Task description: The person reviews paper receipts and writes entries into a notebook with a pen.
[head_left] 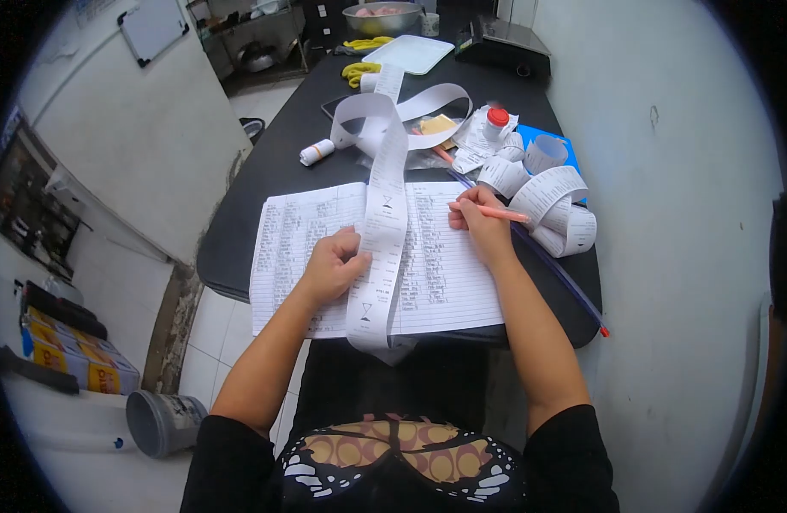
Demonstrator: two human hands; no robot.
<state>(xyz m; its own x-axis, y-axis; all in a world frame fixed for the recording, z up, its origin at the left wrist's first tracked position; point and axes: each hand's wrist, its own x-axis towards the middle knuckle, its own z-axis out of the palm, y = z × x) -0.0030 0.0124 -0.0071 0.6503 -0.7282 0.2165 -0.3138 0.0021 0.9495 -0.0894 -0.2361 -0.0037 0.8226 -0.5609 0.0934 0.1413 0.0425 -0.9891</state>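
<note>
An open lined notebook [312, 224] with columns of handwriting lies at the table's near edge. A long printed paper strip [385, 201] runs down its middle, curls at the top and hangs over the front edge. My left hand [334, 267] is closed on the strip's left edge, thumb on top. Over the right page, my right hand [482, 224] grips an orange pen [500, 213], its tip pointing left. Curled paper rolls [552, 197] sit to the right of my right hand, and a small white roll [316, 152] lies beyond the left page.
The black table [239, 231] also holds a red-capped bottle [496, 122], a blue item [566, 147], a purple stick [565, 278], a white tray [411, 55], yellow gloves [359, 73], a scale [503, 44] and a metal bowl [382, 17]. A wall [667, 214] borders the right side.
</note>
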